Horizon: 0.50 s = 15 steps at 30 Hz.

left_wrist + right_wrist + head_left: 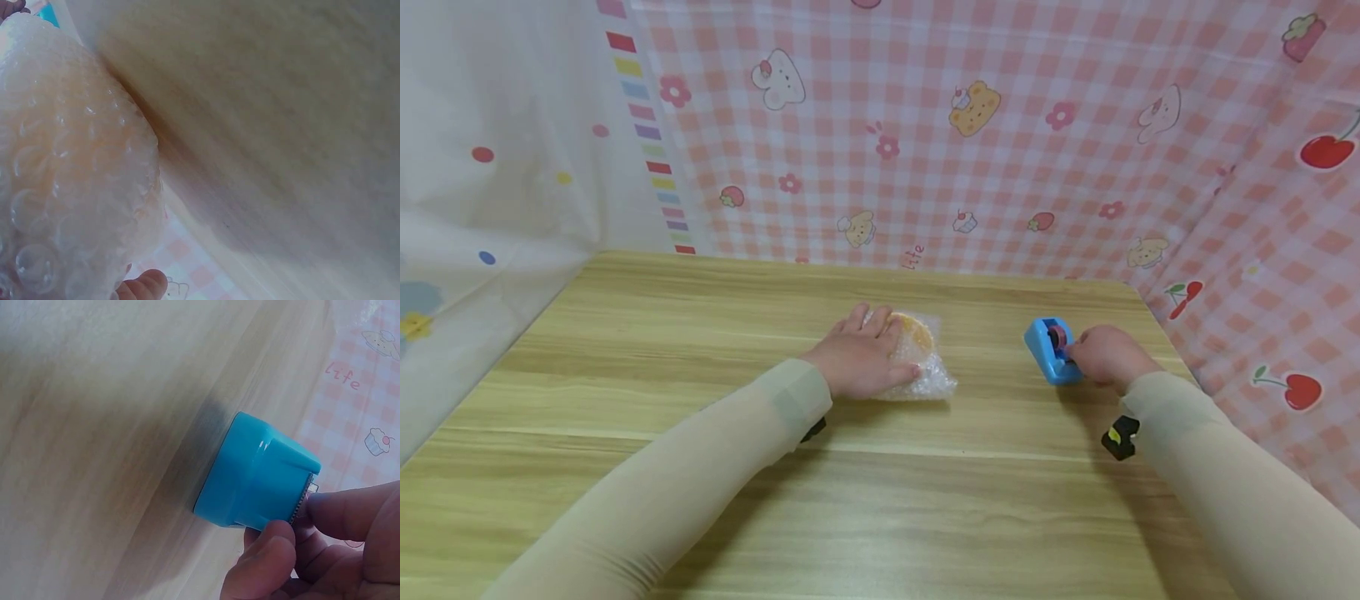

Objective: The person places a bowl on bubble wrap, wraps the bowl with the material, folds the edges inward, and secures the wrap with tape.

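A bubble-wrapped packet (938, 382) lies on the table, with something round and orange (917, 332) showing through it. My left hand (861, 358) rests over the packet's left part, fingers spread. Up close in the left wrist view, the bubble wrap (69, 169) bulges, with a fingertip (145, 286) beyond its lower edge. Right of the packet stands a blue tape dispenser (1041, 350) holding a dark pinkish tape roll (1057, 336). At its serrated cutter, my right hand (1108, 357) pinches the clear tape end (314, 487) between curled fingers and thumb.
The wood-grain table (880, 517) runs back to a pink checked curtain (910, 167). White cloth (512, 200) hangs on the left, and the checked cloth continues close along the right. Both wrists carry black camera mounts (1120, 438).
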Motion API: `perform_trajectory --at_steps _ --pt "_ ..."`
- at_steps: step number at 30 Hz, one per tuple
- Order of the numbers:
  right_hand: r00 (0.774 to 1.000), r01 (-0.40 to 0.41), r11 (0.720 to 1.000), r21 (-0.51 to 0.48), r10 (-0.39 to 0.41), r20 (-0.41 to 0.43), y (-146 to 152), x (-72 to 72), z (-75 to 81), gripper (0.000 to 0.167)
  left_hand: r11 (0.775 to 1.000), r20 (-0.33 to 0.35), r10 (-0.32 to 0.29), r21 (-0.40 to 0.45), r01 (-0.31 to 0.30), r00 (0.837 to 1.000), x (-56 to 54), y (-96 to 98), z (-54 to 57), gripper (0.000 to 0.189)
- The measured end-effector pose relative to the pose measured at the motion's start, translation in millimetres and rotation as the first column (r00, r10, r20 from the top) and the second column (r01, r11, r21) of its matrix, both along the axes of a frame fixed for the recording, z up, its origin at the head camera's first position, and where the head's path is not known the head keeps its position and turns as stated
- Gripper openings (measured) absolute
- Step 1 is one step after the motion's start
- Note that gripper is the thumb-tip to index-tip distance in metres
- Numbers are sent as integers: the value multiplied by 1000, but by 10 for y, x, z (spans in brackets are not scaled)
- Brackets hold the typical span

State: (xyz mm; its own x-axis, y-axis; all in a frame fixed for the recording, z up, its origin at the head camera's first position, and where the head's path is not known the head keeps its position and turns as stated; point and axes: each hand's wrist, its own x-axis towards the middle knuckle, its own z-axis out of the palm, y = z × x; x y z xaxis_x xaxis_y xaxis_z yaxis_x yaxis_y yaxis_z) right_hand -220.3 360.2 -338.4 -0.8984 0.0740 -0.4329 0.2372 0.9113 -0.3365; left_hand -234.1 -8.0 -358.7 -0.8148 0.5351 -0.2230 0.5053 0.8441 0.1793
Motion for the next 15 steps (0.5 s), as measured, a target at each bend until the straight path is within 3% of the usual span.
perform_trajectory --at_steps 15 --pt "999 34 999 -26 -35 -17 -21 21 0 40 1000 -13 -3 -6 3 1000 -2 3 -3 98"
